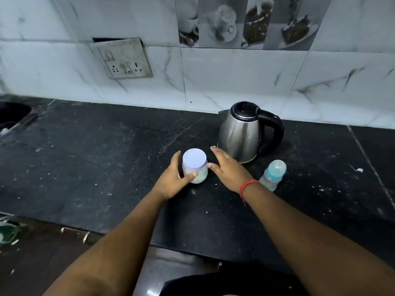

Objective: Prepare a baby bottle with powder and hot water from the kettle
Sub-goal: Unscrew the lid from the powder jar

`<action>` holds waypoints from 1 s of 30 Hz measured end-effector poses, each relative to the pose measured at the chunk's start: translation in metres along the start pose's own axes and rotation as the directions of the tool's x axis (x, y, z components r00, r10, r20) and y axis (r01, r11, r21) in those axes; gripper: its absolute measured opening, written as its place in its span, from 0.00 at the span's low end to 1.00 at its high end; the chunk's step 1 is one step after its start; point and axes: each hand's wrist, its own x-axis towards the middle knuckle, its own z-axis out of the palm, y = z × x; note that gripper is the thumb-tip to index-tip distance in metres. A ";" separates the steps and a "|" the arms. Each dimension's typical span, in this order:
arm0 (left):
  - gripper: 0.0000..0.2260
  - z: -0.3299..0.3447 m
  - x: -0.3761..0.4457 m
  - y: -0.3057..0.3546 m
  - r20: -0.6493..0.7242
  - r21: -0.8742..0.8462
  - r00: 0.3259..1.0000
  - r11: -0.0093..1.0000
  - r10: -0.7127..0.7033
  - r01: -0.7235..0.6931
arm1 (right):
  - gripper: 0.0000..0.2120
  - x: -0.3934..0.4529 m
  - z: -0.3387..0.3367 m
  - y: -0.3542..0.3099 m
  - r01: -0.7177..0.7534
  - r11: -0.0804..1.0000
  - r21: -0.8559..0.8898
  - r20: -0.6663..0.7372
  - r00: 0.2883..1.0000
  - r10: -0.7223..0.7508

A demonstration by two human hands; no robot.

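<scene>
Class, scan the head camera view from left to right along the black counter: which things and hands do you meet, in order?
Sink → left hand → powder jar → right hand → kettle → baby bottle.

Dim, cool light fills the room; a soft sheen streaks the stainless steel kettle with black handle [241,133]. Edges bow outward, and everything looks slightly soft.

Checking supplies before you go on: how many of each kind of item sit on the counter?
Jar: 1, lid on, left hand holding it
Kettle: 1
Baby bottle: 1, capped
Total: 3
</scene>
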 end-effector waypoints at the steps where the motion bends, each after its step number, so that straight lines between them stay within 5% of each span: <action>1: 0.50 0.001 0.001 -0.005 0.015 -0.017 1.000 1.000 0.010 -0.009 | 0.31 0.004 0.004 -0.001 0.022 1.000 0.022 0.020 1.000 -0.023; 21: 0.40 0.044 -0.021 0.001 -0.085 -0.104 0.992 0.989 0.093 -0.102 | 0.42 -0.020 -0.003 0.007 -0.026 0.993 0.113 0.194 0.981 0.004; 27: 0.38 0.059 -0.027 0.024 -0.089 0.005 0.974 0.978 0.210 -0.210 | 0.38 -0.025 -0.015 -0.013 -0.111 0.991 -0.080 0.064 0.991 0.117; 30: 0.38 0.062 -0.026 0.033 -0.044 -0.089 0.986 0.982 0.163 -0.166 | 0.27 -0.025 -0.013 -0.020 -0.125 0.990 -0.063 -0.067 0.990 0.121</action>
